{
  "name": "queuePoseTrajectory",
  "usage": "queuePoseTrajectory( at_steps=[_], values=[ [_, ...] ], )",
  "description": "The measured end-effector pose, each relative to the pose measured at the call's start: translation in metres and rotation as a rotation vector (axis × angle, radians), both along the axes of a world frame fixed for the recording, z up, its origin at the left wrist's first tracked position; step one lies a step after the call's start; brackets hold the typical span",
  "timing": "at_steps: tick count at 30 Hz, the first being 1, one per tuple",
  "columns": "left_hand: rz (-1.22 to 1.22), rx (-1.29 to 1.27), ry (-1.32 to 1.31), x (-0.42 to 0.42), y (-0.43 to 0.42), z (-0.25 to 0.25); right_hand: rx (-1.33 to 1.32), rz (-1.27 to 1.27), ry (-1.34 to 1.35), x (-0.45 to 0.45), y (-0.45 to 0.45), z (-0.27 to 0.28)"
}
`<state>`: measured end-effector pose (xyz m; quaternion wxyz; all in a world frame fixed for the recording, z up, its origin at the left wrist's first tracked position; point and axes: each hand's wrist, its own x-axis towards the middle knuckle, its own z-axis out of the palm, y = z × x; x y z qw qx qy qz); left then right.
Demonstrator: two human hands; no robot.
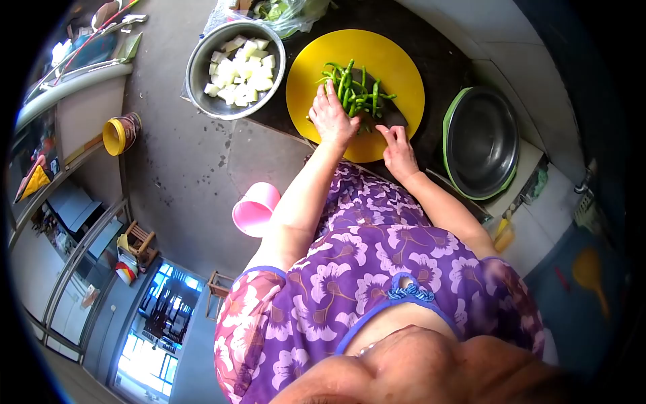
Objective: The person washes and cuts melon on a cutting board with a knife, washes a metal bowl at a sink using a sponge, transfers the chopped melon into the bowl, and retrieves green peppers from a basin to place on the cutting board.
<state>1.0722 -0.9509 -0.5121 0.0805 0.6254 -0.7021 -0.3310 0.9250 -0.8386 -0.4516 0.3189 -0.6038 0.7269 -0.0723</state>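
A bunch of long green chili peppers (369, 99) lies on a round yellow cutting board (309, 67). My left hand (332, 120) reaches over the bunch from the left, its fingers and thumb closed around part of it. Partly under the peppers is a dark, wide blade, seemingly a cleaver (396, 116). At the blade's near right edge, my right hand (400, 153) is bent closed with its index finger stretched toward the blade. The handle is hidden by that hand.
A metal bowl (196, 94) of pale cut cubes (242, 71) stands left of the board, near a plastic bag of greens (289, 13). A black basin (481, 141) with a green rim is at right. A pink bucket (256, 207) and a yellow bucket (120, 137) are at left.
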Motion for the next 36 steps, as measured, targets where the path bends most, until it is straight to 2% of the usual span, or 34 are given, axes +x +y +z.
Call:
queuePoseTrajectory(
  at_steps=[3, 5, 9, 10, 13, 15, 19, 22, 25, 27, 28, 29, 32, 34, 36],
  values=[
    [0.004, 0.061, 0.022, 0.004, -0.005, -0.004, -0.018, -0.007, 0.125, -0.019, 0.015, 0.014],
    [0.035, 0.085, 0.052, 0.006, -0.010, -0.003, 0.072, 0.043, 0.247, -0.031, 0.016, 0.043],
    [-0.014, 0.139, 0.023, 0.009, -0.019, 0.000, 0.194, 0.055, 0.294, -0.064, 0.034, 0.090],
    [-0.043, 0.141, 0.004, 0.009, -0.022, 0.003, 0.148, 0.032, 0.271, -0.072, 0.039, 0.102],
    [-0.167, 0.142, -0.067, 0.014, -0.030, 0.004, 0.154, -0.141, 0.214, -0.091, 0.055, 0.115],
    [-0.233, 0.208, -0.095, 0.017, -0.038, 0.009, 0.083, -0.241, 0.153, -0.094, 0.056, 0.106],
    [-0.246, 0.231, -0.061, 0.027, -0.048, 0.008, -0.129, -0.220, 0.139, -0.083, 0.040, 0.022],
    [-0.101, 0.257, 0.018, 0.028, -0.053, 0.000, -0.104, -0.207, 0.144, -0.066, 0.023, -0.020],
    [0.005, 0.192, 0.080, 0.030, -0.051, -0.009, -0.025, -0.063, 0.395, -0.047, 0.014, -0.015],
    [0.035, 0.247, 0.140, 0.036, -0.050, -0.011, -0.137, -0.058, 0.122, -0.035, 0.004, -0.016],
    [0.042, 0.189, 0.159, 0.039, -0.049, -0.015, -0.175, -0.143, -0.074, -0.020, -0.001, -0.021],
    [0.057, 0.156, 0.205, 0.043, -0.045, -0.018, 0.016, -0.296, -0.247, -0.008, -0.005, -0.027],
    [0.095, -0.008, 0.299, 0.049, -0.040, -0.023, 0.263, -0.546, -0.241, 0.026, -0.019, -0.036],
    [0.104, 0.005, 0.333, 0.054, -0.034, -0.030, 0.352, -0.740, -0.306, 0.035, -0.018, -0.060],
    [0.101, 0.015, 0.368, 0.060, -0.028, -0.038, 0.371, -0.890, -0.521, 0.036, -0.018, -0.063]
  ],
)
